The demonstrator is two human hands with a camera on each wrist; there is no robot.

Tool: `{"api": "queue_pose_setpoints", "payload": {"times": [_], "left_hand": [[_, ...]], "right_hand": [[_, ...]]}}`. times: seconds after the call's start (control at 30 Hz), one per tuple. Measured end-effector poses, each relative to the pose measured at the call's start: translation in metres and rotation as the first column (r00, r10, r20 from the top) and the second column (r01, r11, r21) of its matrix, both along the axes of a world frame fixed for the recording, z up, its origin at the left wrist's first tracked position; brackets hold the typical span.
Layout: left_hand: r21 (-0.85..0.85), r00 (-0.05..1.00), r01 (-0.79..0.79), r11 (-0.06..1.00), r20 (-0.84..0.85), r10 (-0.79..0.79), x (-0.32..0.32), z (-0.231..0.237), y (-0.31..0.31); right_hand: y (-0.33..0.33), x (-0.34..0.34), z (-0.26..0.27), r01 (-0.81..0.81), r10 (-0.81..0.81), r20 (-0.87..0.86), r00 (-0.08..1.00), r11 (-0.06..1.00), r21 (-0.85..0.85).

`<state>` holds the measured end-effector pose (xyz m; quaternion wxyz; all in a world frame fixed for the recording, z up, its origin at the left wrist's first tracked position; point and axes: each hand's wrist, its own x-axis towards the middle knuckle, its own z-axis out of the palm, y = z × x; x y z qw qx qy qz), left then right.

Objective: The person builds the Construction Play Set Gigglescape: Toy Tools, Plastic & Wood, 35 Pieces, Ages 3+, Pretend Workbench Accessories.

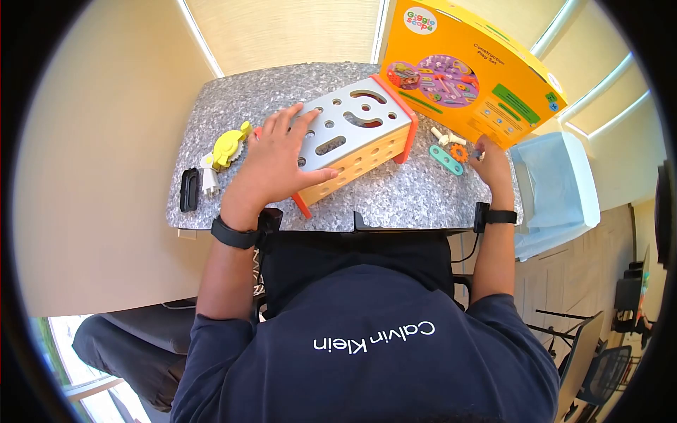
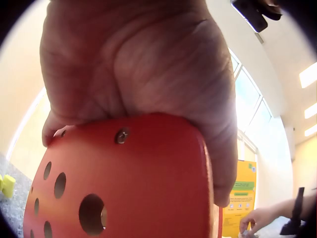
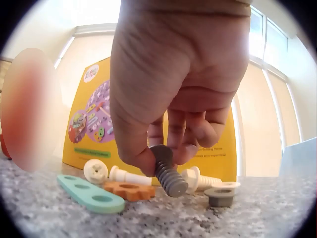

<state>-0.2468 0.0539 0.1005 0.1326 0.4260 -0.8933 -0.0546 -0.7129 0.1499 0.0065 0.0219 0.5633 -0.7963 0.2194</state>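
Observation:
My left hand rests with spread fingers on the grey perforated top of a wooden toy workbench, its thumb along the near side. In the left wrist view the palm lies over the upper edge of the bench's red end panel. Off to the right, my right hand pinches a dark grey toy screw between thumb and fingers, close over the table. Around it lie a teal strip with holes, an orange gear, several white screws and a grey nut.
A yellow play set box stands at the back right. Beyond the table's right edge is a light blue lined bin. At the left lie a yellow toy piece, a white piece and a black case.

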Motion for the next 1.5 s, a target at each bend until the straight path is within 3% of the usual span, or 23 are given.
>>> {"api": "queue_pose_setpoints", "payload": {"times": [0.13,0.2,0.23,0.3,0.33,0.4,0.43,0.5,0.67,0.83,1.23,1.4,1.5], "left_hand": [[-0.042,1.000,0.002,0.999,-0.008,-0.002,0.000,-0.005,0.000],[-0.061,1.000,0.002,0.998,-0.006,-0.002,0.000,-0.007,-0.002],[-0.065,0.999,0.011,0.998,-0.030,-0.013,0.001,-0.009,-0.004],[-0.069,0.998,0.019,0.997,-0.054,-0.023,0.001,-0.012,-0.005],[-0.075,0.998,0.020,0.997,-0.060,-0.024,0.001,-0.012,-0.005],[-0.081,0.998,0.022,0.996,-0.065,-0.027,0.001,-0.012,-0.004],[-0.080,0.998,0.011,0.997,-0.061,-0.016,0.000,-0.010,-0.003],[-0.079,0.998,0.000,0.997,-0.058,-0.004,-0.001,-0.009,-0.001],[-0.091,0.995,0.004,0.996,-0.100,-0.014,-0.001,-0.008,0.000],[-0.099,0.996,0.001,0.995,-0.092,-0.010,-0.001,-0.010,0.000],[-0.039,0.999,-0.006,0.999,-0.052,0.004,-0.001,-0.002,0.001],[0.004,0.996,-0.082,0.997,0.025,0.082,-0.013,0.002,0.013],[-0.148,0.971,-0.161,0.976,0.151,0.183,-0.029,-0.008,0.026]], "right_hand": [[0.000,0.016,0.029,-0.110,0.104,-0.066,0.992,0.990,-0.094],[0.002,0.035,0.047,-0.177,0.219,0.317,0.923,0.972,-0.155],[0.004,0.047,0.058,-0.178,0.220,0.316,0.923,0.972,-0.156],[0.009,0.076,0.079,-0.309,0.347,0.717,0.604,0.932,-0.190],[0.011,0.089,0.086,-0.309,0.347,0.717,0.604,0.932,-0.190],[0.013,0.113,0.094,-0.480,0.442,0.671,0.596,0.866,-0.144],[0.012,0.123,0.092,-0.479,0.442,0.671,0.596,0.866,-0.145],[0.009,0.141,0.083,-0.554,0.595,0.413,0.690,0.801,-0.227],[0.000,0.177,0.059,-0.523,0.634,0.363,0.683,0.771,-0.363],[-0.008,0.184,0.034,-0.593,0.693,0.055,0.719,0.652,-0.473],[-0.021,0.196,0.034,-0.603,0.560,-0.237,0.794,0.677,-0.422],[-0.029,0.200,0.039,-0.599,0.555,-0.241,0.796,0.664,-0.447],[-0.031,0.200,0.043,-0.593,0.547,-0.235,0.803,0.698,-0.402]]}}
